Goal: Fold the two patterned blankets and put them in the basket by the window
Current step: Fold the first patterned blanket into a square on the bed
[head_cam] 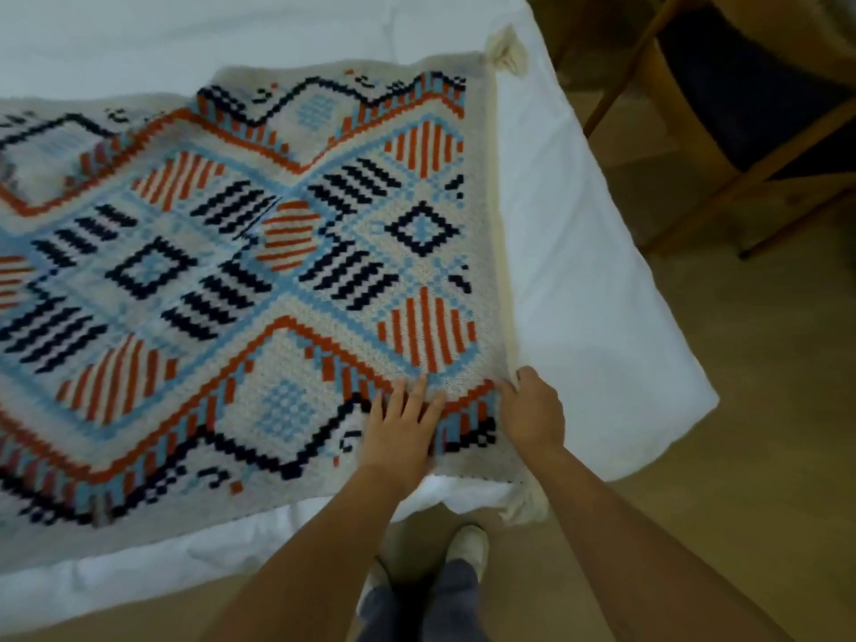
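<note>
A patterned blanket (259, 271) in cream, orange, light blue and navy lies spread flat on a white bed (579, 271). It has cream tassels at its right corners. My left hand (400, 428) rests flat on the blanket near its front right corner, fingers spread. Beside it, my right hand (532, 410) is curled at the blanket's right edge, with the thumb on top and the fingers down over the edge. A second blanket and the basket are not in view.
A wooden chair (741, 132) with a dark seat stands on the wooden floor to the right of the bed. The bed's corner (704, 400) juts out at the right. My feet (426, 563) stand close to the bed's front edge.
</note>
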The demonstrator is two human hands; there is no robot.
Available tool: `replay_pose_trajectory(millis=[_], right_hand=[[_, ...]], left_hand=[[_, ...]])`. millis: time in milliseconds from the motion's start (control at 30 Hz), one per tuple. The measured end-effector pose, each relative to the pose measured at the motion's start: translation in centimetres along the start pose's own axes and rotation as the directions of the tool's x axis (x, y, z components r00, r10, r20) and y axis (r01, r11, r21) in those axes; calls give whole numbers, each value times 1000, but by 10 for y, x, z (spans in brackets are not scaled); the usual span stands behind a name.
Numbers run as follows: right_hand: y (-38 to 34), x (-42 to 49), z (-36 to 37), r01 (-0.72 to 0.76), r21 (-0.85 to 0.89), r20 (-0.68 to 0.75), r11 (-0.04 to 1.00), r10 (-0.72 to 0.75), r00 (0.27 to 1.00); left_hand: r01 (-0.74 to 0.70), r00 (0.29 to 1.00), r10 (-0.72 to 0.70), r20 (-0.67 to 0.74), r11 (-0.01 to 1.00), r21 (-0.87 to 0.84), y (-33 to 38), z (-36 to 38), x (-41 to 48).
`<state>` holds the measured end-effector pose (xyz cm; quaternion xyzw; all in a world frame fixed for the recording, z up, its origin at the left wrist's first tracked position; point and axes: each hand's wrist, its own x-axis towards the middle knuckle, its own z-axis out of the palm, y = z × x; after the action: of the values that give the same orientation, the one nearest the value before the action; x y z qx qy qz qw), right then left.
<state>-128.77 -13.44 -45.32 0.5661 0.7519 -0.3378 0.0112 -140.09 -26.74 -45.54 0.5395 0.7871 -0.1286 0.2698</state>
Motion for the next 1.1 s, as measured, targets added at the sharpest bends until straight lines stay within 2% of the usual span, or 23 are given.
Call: replay_pose_trajectory(millis=[100,200,267,333,433,533,633,700,800,900,933,967,1033,1100], right_hand=[[18,14,-23,50,-137,-33,989,-55,998],[46,30,-50,-42,-179,-94,983,25,995],[61,33,-59,-114,-200,-95,973,96,991],[71,31,-60,-146,-208,-39,967,141,989],[73,29,-57,-108,-183,36,977,117,993],[65,27,-59,-74,-139,47,988,81,996],[56,23,-61,-160,-51,128,986,165,978],[50,15,-59,-166,-22,170,986,167,971],[28,3,-51,-62,76,130,995,51,990],[-21,-3,-40,-31,259,160,965,-12,987],[-38,-5,-36,-33,297,187,954,-24,982],[-56,-7,-31,-38,328,221,944,-37,974],[-89,-12,-22,-96,374,306,922,-25,952],[-118,-20,-12,-137,383,383,914,-22,924]], left_hand=[[-60,993,60,-105,998,2,16,-3,6],[-154,973,125,-194,978,-142,53,-8,14],[-190,972,160,-170,966,-176,76,-6,18],[-139,989,123,-81,962,-236,89,2,20],[-71,997,74,1,962,-264,90,8,14],[-64,998,53,-45,947,-313,79,0,10],[-47,996,15,-92,935,-353,63,-15,9],[-35,995,-5,-102,919,-393,58,-27,9],[4,996,-54,-72,824,-566,56,-43,7],[-11,1000,11,-4,729,-685,53,-59,0],[-18,1000,22,-4,664,-748,51,-64,-5],[-11,1000,-8,-20,586,-810,47,-68,-9],[40,983,-176,-50,474,-879,29,-71,-19],[154,932,-362,-24,456,-877,3,-72,-28]])
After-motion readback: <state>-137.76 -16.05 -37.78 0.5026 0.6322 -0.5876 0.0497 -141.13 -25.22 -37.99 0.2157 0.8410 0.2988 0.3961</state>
